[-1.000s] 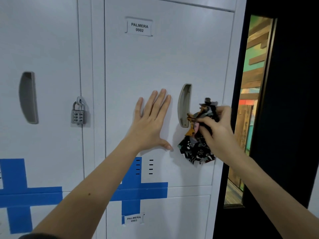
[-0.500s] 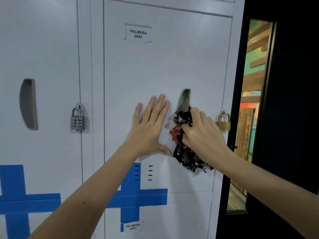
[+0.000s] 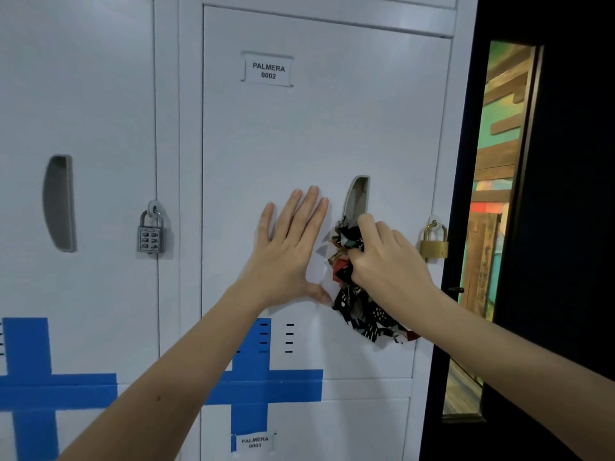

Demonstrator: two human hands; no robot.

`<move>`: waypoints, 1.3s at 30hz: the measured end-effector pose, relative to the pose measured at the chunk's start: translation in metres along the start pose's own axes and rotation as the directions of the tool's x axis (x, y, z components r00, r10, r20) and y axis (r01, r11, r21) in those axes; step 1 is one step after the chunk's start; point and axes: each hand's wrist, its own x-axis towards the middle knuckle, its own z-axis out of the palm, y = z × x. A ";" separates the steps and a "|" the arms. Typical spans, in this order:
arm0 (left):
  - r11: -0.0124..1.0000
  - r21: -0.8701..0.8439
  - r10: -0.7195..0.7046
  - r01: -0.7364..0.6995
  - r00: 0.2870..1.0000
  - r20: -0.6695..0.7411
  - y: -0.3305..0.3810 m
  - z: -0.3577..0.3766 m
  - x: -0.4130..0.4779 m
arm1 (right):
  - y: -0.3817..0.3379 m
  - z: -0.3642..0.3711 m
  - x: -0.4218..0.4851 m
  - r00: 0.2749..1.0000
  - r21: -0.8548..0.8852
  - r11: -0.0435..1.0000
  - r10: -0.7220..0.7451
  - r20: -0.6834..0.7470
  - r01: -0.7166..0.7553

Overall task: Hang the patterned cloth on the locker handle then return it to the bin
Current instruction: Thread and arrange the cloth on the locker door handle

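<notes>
From the head camera, a person's two bare arms reach forward to a white locker door [image 3: 326, 134] labelled PALMERA 0002 [image 3: 268, 70]. The left hand [image 3: 289, 251] lies flat on the door with all fingers spread and straight, grasping nothing, its thumb pointing down and to the right just beside the cloth. The right hand [image 3: 386, 261] is clenched around the patterned cloth [image 3: 362, 311], a bunched black fabric with red, white and pale green marks, and presses it against the lower end of the grey recessed locker handle [image 3: 357, 197]. The upper bunch of cloth sits at the handle's bottom edge under the fingers, while the rest hangs below the hand, loose against the door. Whether any cloth is hooked inside the handle recess cannot be told. To the right of the hand a brass padlock [image 3: 433, 244] hangs from the door's hasp. On the neighbouring locker to the left, a grey combination padlock [image 3: 150, 235] hangs beside another recessed handle [image 3: 60, 202]. Blue tape crosses [image 3: 266, 387] mark the lower parts of both doors, and a small label reading PALMERA 0003 [image 3: 254, 442] sits on the door below. A dark doorframe [image 3: 549, 227] stands at the right.
</notes>
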 end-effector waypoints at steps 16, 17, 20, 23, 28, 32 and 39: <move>1.000 -0.022 -0.015 0.016 1.000 0.020 -0.001 -0.002 -0.001 | -0.002 -0.002 -0.018 0.950 0.559 0.772 0.290 0.115 -0.304; 1.000 -0.026 -0.015 0.016 1.000 0.020 -0.001 -0.002 -0.001 | -0.005 -0.002 -0.026 0.937 0.600 0.726 0.325 0.131 -0.335; 0.999 -0.045 -0.009 0.010 0.999 0.035 -0.001 -0.003 -0.003 | -0.013 0.003 -0.051 0.904 0.651 0.644 0.389 0.176 -0.403; 0.997 -0.080 0.001 0.003 0.999 0.051 0.001 -0.005 -0.007 | -0.010 0.007 -0.065 0.896 0.653 0.632 0.405 0.179 -0.416; 0.995 -0.097 -0.006 0.011 0.999 0.052 0.003 -0.005 -0.016 | 0.000 0.000 -0.066 0.910 0.662 0.665 0.410 0.062 -0.345; 0.995 -0.095 -0.001 0.006 0.999 0.053 0.004 -0.010 -0.018 | 0.003 -0.007 -0.062 0.906 0.671 0.672 0.424 0.001 -0.315; 0.974 -0.227 0.009 -0.004 1.000 0.022 0.006 -0.012 -0.030 | -0.014 -0.013 -0.055 0.906 0.679 0.654 0.422 0.039 -0.334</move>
